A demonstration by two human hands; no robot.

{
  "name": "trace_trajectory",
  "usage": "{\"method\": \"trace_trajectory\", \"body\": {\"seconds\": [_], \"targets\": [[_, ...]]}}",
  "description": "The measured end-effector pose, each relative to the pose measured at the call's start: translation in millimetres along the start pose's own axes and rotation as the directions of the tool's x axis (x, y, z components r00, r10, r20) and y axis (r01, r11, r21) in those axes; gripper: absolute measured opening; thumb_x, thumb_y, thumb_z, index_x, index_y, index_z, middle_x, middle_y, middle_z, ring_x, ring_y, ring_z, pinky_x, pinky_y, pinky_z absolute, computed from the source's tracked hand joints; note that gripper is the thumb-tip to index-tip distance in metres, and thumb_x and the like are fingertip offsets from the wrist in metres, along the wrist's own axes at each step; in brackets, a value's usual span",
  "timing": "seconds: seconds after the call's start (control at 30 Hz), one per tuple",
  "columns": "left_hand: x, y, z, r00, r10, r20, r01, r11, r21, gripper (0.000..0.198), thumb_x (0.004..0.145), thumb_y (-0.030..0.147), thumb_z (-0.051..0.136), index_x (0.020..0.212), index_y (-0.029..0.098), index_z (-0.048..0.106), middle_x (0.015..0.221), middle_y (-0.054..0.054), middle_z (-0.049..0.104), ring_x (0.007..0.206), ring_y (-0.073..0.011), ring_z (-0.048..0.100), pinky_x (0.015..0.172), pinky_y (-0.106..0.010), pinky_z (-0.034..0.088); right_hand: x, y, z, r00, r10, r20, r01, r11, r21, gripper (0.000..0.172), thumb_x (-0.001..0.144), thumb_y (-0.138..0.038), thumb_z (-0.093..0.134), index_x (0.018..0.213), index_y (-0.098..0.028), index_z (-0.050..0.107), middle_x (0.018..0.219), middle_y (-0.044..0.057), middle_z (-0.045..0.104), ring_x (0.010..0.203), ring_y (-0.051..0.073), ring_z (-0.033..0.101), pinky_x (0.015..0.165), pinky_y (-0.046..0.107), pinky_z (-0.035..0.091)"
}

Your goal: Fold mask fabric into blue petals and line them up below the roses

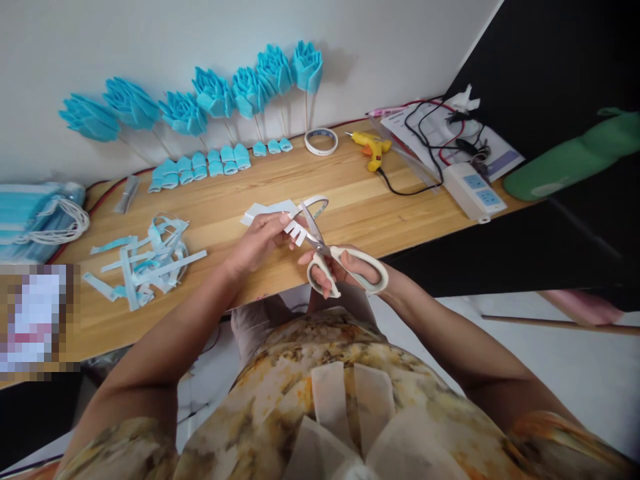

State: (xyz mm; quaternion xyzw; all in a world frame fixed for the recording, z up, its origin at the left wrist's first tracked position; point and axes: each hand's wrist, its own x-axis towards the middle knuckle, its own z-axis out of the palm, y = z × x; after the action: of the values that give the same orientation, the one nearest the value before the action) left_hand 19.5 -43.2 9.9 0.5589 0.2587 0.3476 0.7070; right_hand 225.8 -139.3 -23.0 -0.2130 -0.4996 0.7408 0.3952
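My left hand [265, 240] pinches a white strip [296, 230] with several slits cut along one edge, like a fringe. Its fingertips are closed on the piece, above the front part of the table. A pair of cream-handled scissors [345, 263] is in my right hand [345, 272], with fingers through the handle loops. The scissor blades are apart and reach up beside the fringed strip. A thin curled band with small printing [323, 207] loops up behind the blades; where it joins is unclear. Under and behind my left hand lies a pale folded sheet [273, 208].
Several blue fabric flowers [215, 92] on sticks lean against the wall, with small blue folded pieces [220, 160] below. A tape roll [321, 141], yellow glue gun [373, 148], power strip [475, 190] and green bottle [575, 153] stand right. Offcuts [145, 260] and face masks [30, 220] lie left.
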Motion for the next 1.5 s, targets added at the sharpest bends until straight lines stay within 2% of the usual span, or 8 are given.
{"method": "trace_trajectory", "body": {"seconds": [0.33,0.53,0.8,1.07,1.17,1.3,1.5], "targets": [[2.3,-2.2,-2.3,0.998,-0.025,-0.054,0.023,0.999,-0.032,0.056,0.075,0.071,0.079,0.08,0.015,0.076,0.072,-0.006,0.069,0.063,-0.0154,0.059,0.06,-0.029,0.048,2.1,-1.4,-1.8,0.999,-0.001,0.036,0.002,1.0,-0.013,0.071,0.095,-0.073,0.055,0.129,-0.013,0.068,0.093,0.005,0.062,0.074,0.013,0.064,0.065,0.025,0.055],[1.2,-1.1,-2.3,1.0,-0.01,-0.01,0.01,1.0,-0.002,0.057,0.076,0.072,0.078,0.079,0.014,0.076,0.07,-0.006,0.066,0.064,-0.0161,0.059,0.064,-0.032,0.05,6.1,0.7,-3.9,1.0,-0.003,0.018,0.003,1.0,0.015,0.074,0.093,-0.075,0.056,0.133,-0.013,0.067,0.091,0.005,0.063,0.072,0.013,0.064,0.062,0.025,0.053],[-2.3,1.8,0.0,1.0,-0.026,0.016,0.026,1.0,-0.009,0.049,0.075,0.063,0.082,0.081,0.015,0.076,0.077,-0.007,0.071,0.07,-0.0175,0.064,0.075,-0.034,0.052,12.6,-5.4,1.1,1.0,0.005,0.007,-0.005,1.0,-0.001,0.074,0.092,-0.076,0.058,0.13,-0.013,0.069,0.088,0.004,0.063,0.07,0.012,0.062,0.063,0.024,0.051],[1.2,-0.8,-3.1,1.0,-0.011,0.026,0.011,1.0,-0.001,0.056,0.076,0.068,0.079,0.096,0.016,0.077,0.086,-0.007,0.074,0.074,-0.0176,0.067,0.073,-0.03,0.052,19.0,-0.1,-0.4,0.999,0.007,0.038,-0.008,1.0,0.019,0.076,0.091,-0.076,0.06,0.134,-0.013,0.067,0.102,0.008,0.067,0.084,0.016,0.063,0.076,0.029,0.054],[-0.4,-0.8,-3.0,0.999,-0.023,0.027,0.023,1.0,-0.003,0.057,0.076,0.067,0.079,0.101,0.016,0.077,0.086,-0.007,0.074,0.07,-0.0173,0.067,0.071,-0.031,0.054,23.5,-0.4,0.0,1.0,0.014,0.02,-0.015,0.999,0.034,0.078,0.089,-0.078,0.06,0.133,-0.014,0.067,0.102,0.008,0.067,0.084,0.015,0.062,0.075,0.028,0.054],[-4.5,-0.8,-3.2,0.994,-0.074,0.079,0.072,0.997,0.026,0.058,0.08,0.065,0.077,0.113,0.017,0.075,0.075,-0.003,0.071,0.061,-0.0171,0.066,0.068,-0.032,0.056,30.2,-1.7,0.5,0.999,-0.015,0.03,0.014,0.998,0.056,0.076,0.089,-0.078,0.06,0.129,-0.013,0.068,0.1,0.008,0.066,0.084,0.016,0.062,0.072,0.028,0.053],[-4.3,-2.5,-4.9,1.0,-0.014,0.007,0.013,0.999,0.05,0.053,0.077,0.062,0.082,0.103,0.017,0.077,0.081,-0.007,0.075,0.081,-0.0221,0.072,0.083,-0.035,0.056,35.9,-0.7,-1.3,0.999,-0.037,0.031,0.036,0.998,0.045,0.073,0.089,-0.08,0.057,0.121,-0.015,0.067,0.101,0.008,0.065,0.084,0.016,0.062,0.074,0.029,0.054]]}}
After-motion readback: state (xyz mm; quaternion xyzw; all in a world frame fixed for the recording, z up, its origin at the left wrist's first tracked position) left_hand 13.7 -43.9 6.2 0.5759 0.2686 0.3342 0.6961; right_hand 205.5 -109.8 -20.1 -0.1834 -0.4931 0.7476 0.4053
